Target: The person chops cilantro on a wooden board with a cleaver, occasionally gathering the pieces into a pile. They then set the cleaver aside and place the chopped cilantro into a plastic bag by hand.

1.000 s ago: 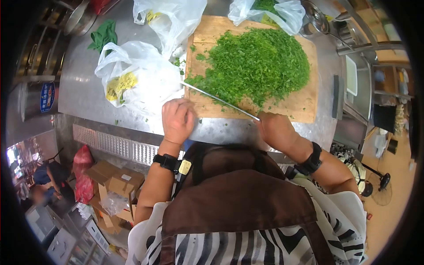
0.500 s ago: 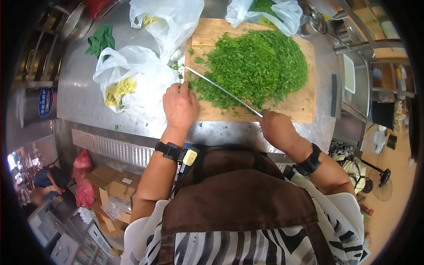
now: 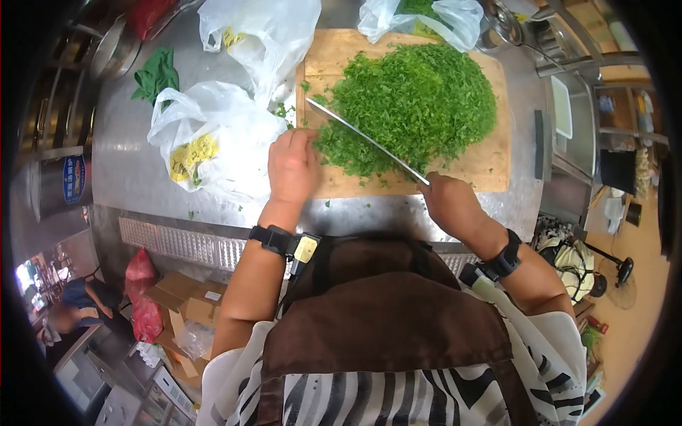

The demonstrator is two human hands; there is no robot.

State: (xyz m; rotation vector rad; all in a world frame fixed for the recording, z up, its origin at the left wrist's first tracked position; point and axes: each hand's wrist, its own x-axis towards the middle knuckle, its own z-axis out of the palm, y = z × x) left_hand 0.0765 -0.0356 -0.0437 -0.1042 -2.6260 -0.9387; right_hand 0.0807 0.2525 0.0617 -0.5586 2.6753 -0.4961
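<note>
A big heap of chopped green herbs covers much of the wooden cutting board. My right hand is wrapped round the handle end of a knife. Its long thin blade slants up and left along the heap's near left side. At the board's left edge rests my left hand, fingers fairly straight and close together, fingertips beside the loose herb bits. Nothing shows in its grasp. Left of that hand lies a white plastic bag with yellow print.
Another plastic bag lies behind, and a bag with greens stands at the back. A green cloth sits on the steel table. Cardboard boxes are below left, and another person is beyond them. A sink is at right.
The knife and my right hand have shifted slightly right, and the blade tip now lies over the board. My left hand has moved slightly right, its fingers nearer the herbs.
</note>
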